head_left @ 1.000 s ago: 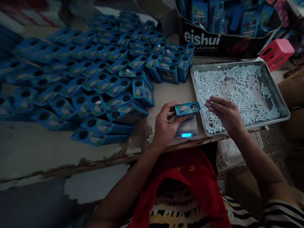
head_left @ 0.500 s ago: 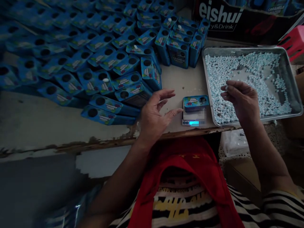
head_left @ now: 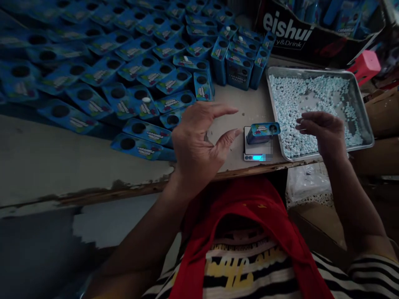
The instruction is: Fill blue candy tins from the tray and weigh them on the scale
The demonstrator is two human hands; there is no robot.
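Left hand [head_left: 199, 139]: centre of the frame, thumb and fingers spread in a wide curve, holding nothing, its fingertips pointing toward the blue candy box but apart from it
Right hand [head_left: 327, 126]: right of centre, above the metal tray, fingers drawn together near the thumb – whether a candy is pinched between them, I cannot tell
Blue candy box [head_left: 264, 132]: just right of centre, resting on the digital scale, touched by neither hand, "CARAMELO" lettering and a round hole on its top
Digital scale [head_left: 257, 148]: under the box, on the surface [head_left: 227, 97], its display lit bright blue, the digits unreadable
Metal tray [head_left: 373, 139]: right side of the frame, beside the scale, holding a loose spread of small pale blue and white candies [head_left: 289, 104], with patches of bare tray between them
Blue boxes [head_left: 143, 137]: packed closely in rows from the upper left to the centre, round holes in their tops – single white pieces lie on a few
Black printed carton [head_left: 288, 31]: upper right, behind the tray, filled with blue packages
Pink stool [head_left: 366, 66]: upper right, past the tray's corner
Clothing: red apron [head_left: 246, 195] over a striped shirt, bottom centre
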